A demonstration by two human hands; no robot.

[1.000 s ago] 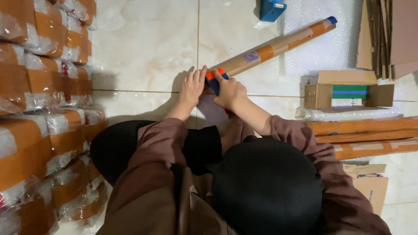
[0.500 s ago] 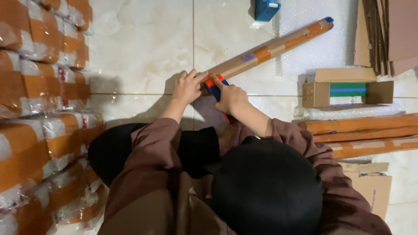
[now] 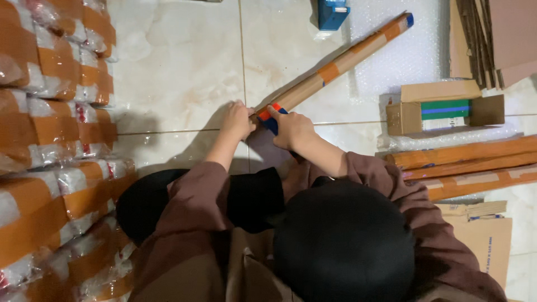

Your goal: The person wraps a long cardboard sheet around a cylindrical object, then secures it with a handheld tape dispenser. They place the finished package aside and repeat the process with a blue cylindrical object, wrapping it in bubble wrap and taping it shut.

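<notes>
1. Currently: long cardboard package (image 3: 335, 66) lying on the tiled floor (image 3: 173, 72), running diagonally from between the hands up and away to the right.
2. Left hand (image 3: 237, 120) clenched around the near end of the package, pinning it down.
3. Right hand (image 3: 293, 127) closed on a blue and red tape dispenser (image 3: 271, 116), pressed against that same near end, touching the left hand's side of the wrap.
4. Orange tape bands already visible mid-length and near the far end; blue cap showing at the far tip. Near end seemingly the section in hand; judged mostly wrapped, sealing of the near end left. Whether tape is already laid there: hidden by the hands.
5. Right of the right hand: open small carton (image 3: 444, 109) with green contents, on bubble wrap (image 3: 403, 61); below it, more long wrapped packages (image 3: 470, 159) lying side by side.
6. Left of the left hand, well apart: stacked orange-and-white wrapped bundles (image 3: 50, 140).
7. Beyond the hands: blue object (image 3: 333, 12), kind unclear.
</notes>
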